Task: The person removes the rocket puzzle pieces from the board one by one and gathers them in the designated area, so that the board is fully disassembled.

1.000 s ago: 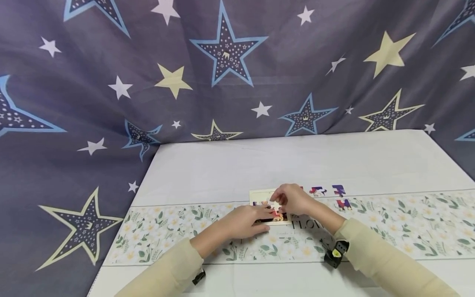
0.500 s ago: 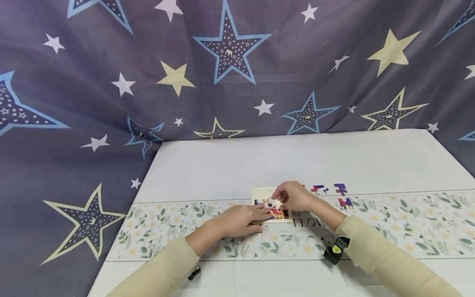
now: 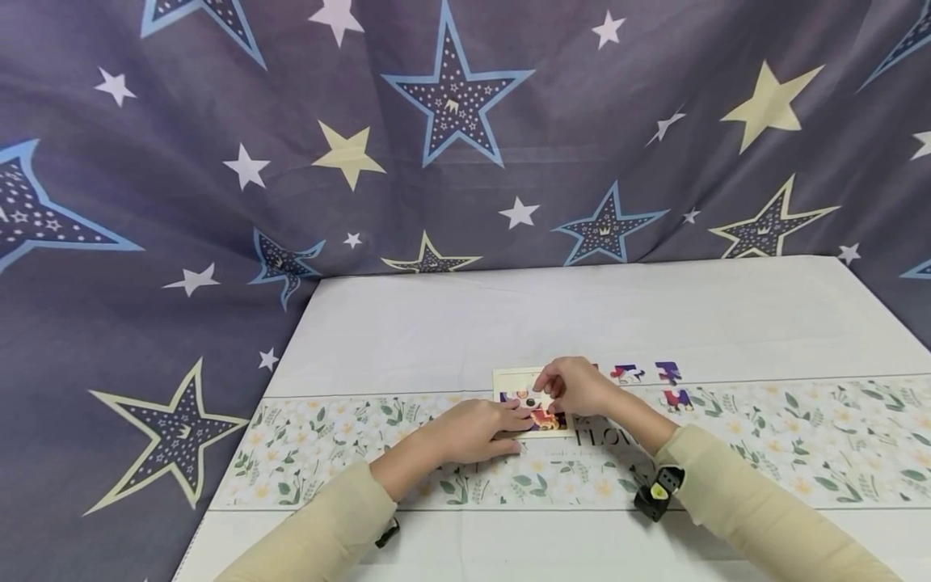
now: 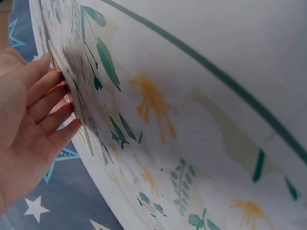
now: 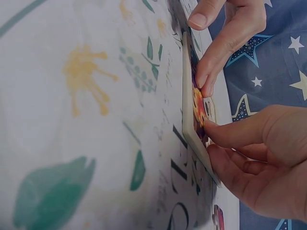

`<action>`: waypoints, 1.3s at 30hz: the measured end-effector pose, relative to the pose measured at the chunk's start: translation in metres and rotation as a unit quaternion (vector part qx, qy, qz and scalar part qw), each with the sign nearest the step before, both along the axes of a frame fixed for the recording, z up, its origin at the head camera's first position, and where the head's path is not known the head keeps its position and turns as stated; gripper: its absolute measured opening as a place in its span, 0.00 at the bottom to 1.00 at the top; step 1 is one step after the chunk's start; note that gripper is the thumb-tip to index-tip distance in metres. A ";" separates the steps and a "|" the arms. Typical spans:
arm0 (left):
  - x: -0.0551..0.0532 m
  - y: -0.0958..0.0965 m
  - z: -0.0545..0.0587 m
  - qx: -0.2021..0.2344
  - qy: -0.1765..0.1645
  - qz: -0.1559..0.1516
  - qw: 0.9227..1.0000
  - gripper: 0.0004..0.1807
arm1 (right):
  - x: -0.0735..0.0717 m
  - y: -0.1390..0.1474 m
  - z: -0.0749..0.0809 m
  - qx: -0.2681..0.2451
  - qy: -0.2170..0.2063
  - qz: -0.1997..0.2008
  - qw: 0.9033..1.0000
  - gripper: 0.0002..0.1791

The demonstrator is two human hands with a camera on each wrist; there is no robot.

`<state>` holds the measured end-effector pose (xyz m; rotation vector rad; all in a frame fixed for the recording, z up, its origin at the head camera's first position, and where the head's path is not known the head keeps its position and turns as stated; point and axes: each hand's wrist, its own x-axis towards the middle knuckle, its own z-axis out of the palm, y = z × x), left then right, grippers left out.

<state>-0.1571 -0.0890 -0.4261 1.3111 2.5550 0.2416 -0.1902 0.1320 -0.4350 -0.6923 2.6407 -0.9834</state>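
A small jigsaw puzzle board with a cream frame lies on the table, partly filled with colourful pieces. My left hand rests its extended fingers on the puzzle's lower left part. Over the right side of the board, my right hand pinches a puzzle piece between thumb and fingers, close against the picture; the hand hides much of that piece. In the right wrist view the right thumb presses at the red and yellow picture while the other fingers curl by the frame edge. The left wrist view shows the left fingers over the frame.
Loose puzzle pieces lie right of the board, including a purple one and a red and purple one. A floral runner crosses the white table. A star-patterned curtain hangs behind.
Over the last second the left hand has drawn back slightly to the left, showing more of the picture. The right hand stays at the same part of the board. The view has shifted slightly.
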 end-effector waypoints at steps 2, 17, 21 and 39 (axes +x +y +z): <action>0.000 0.000 0.000 0.005 -0.001 0.000 1.000 0.22 | 0.000 0.000 -0.001 -0.002 0.002 0.000 1.000 0.11; 0.001 0.000 0.000 0.003 -0.008 0.006 1.000 0.23 | 0.000 -0.007 -0.007 -0.002 0.016 -0.042 0.999 0.03; 0.001 0.000 -0.001 0.004 -0.004 0.005 1.000 0.22 | 0.000 -0.009 -0.007 -0.004 0.023 -0.052 0.998 0.03; 0.001 -0.001 -0.001 0.007 -0.006 0.010 1.000 0.23 | -0.004 -0.012 -0.006 -0.016 -0.014 -0.085 0.996 0.03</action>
